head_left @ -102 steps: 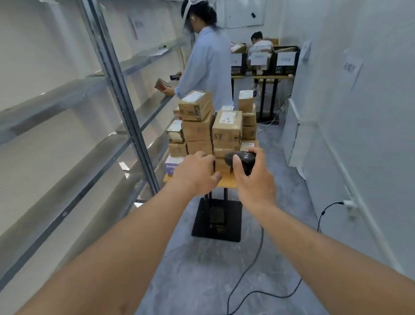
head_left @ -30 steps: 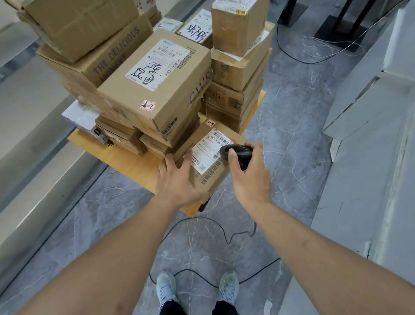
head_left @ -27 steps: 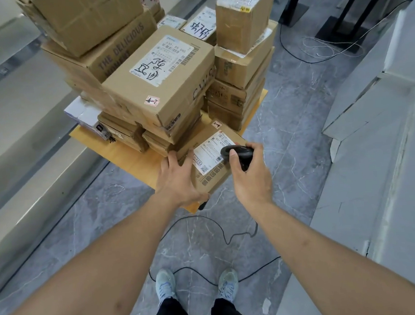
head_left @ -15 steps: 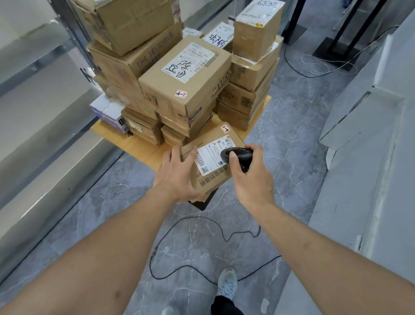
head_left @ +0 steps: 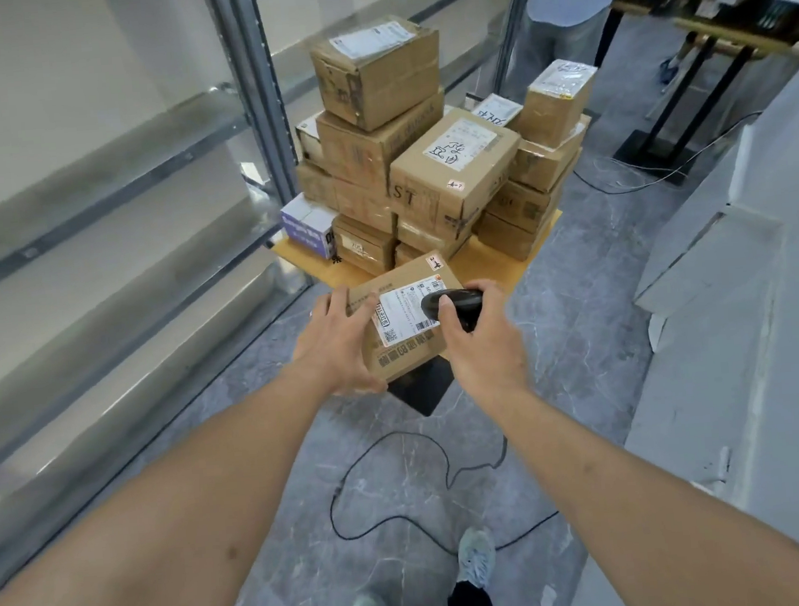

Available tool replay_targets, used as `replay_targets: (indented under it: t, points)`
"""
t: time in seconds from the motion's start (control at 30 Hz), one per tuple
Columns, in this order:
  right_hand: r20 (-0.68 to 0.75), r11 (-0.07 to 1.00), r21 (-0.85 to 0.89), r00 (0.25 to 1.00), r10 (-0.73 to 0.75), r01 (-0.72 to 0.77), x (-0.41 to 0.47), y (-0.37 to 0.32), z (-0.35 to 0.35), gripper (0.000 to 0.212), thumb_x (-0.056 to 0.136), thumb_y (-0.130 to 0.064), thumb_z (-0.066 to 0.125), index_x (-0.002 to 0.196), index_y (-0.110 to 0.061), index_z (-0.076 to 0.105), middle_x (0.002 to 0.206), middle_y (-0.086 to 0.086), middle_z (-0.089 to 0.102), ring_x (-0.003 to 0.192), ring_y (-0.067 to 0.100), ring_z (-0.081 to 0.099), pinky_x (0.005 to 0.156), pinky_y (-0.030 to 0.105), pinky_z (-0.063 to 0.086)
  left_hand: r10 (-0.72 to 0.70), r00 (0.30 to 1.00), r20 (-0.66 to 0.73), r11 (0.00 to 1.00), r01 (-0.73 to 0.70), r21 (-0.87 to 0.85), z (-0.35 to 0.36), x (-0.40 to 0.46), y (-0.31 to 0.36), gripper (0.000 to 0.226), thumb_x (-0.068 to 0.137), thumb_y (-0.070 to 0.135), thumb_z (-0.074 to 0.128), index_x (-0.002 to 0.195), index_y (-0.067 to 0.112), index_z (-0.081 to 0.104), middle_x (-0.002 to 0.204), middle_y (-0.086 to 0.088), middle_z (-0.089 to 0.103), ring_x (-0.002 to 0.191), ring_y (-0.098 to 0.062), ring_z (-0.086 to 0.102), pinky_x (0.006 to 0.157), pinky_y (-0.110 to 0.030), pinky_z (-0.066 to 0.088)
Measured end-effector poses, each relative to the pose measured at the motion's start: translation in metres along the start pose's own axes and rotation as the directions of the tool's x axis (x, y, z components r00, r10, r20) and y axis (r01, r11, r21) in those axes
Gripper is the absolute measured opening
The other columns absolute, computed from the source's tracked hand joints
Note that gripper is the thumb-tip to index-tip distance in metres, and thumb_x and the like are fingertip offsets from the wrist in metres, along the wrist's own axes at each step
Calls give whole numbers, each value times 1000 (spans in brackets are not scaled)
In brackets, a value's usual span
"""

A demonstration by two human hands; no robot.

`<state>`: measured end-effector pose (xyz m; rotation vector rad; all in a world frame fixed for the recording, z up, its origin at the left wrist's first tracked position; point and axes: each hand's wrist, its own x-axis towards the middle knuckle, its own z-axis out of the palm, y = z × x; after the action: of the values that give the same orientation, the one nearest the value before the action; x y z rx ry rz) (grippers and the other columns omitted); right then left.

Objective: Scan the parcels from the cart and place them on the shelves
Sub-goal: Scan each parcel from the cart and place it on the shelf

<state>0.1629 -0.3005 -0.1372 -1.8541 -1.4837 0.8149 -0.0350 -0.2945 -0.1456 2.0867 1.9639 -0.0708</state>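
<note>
Shelves (head_left: 106, 182) are lining the left wall. Left hand (head_left: 338, 343) is gripping a parcel (head_left: 406, 350); right hand (head_left: 484, 344) is clasping a scanner (head_left: 455, 304) over its label.

Black cable (head_left: 385, 452) looped on grey marble floor (head_left: 582, 336).

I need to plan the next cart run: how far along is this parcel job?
Early. The shelves in view hold no parcels. In hand: the left hand holds one parcel while the right hand aims the scanner at its label. Left: the whole stack on the cart.
</note>
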Motion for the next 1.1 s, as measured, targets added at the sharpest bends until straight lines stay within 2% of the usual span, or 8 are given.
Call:
replay_targets:
  t: [0.13,0.33,0.47,0.63,0.77,0.87,1.0,1.1]
  points:
    - [28,998,4,997,-69,69,-25,-36,18,32,103,-58,51,127,-40,41,106,-6,68,95,22,67,84,50,59,-24,998,-58,1000,25,19,-22,-37,-39,141,58,69,90,166,33,6,165,-10,6,150,-31,10,118,-52,36]
    - [62,979,15,977,-204,204,-52,-96,40,33,103,-57,51,130,-39,43,107,-6,69,94,23,66,80,41,55,-80,978,-195,994,92,52,-67,-83,-96,142,56,73,88,166,33,8,162,-10,8,148,-32,14,119,-49,37]
    - [99,952,38,947,-305,303,-66,-139,55,32,103,-56,52,129,-39,45,105,-5,69,92,22,66,81,42,55,-151,945,-290,983,174,54,-98,-108,-133,143,57,70,89,166,33,6,160,-9,9,148,-31,12,117,-49,39]
    - [131,911,46,902,-412,410,-71,-187,68,31,104,-56,51,130,-41,43,104,-7,67,90,19,65,74,36,49,-242,898,-367,961,274,39,-125,-130,-171,145,55,70,89,167,33,5,161,-12,10,146,-34,16,119,-49,39]
    - [163,871,63,856,-491,487,-67,-217,76,30,103,-56,51,127,-40,42,96,-9,67,83,13,66,73,38,54,-290,878,-381,943,331,44,-141,-139,-198,146,55,71,88,168,31,5,161,-14,9,148,-36,14,125,-47,27]
    - [195,845,67,824,-532,530,-59,-236,84,32,104,-56,50,129,-39,43,98,-8,68,86,15,68,72,36,54,-326,853,-408,924,378,53,-152,-141,-213,147,52,74,88,167,30,8,159,-14,14,145,-36,17,124,-47,29]
    - [251,819,93,783,-569,566,-44,-259,97,37,103,-58,50,133,-38,42,102,-5,70,90,20,70,82,48,60,-408,810,-420,893,450,1,-163,-143,-232,147,52,74,88,167,33,6,159,-11,10,147,-33,12,117,-50,41]
    - [272,796,130,751,-602,591,-35,-275,110,33,102,-57,51,128,-40,42,103,-6,70,92,20,69,83,48,60,-449,792,-414,868,496,7,-171,-144,-246,145,55,73,87,167,31,5,156,-9,10,145,-32,11,120,-48,37]
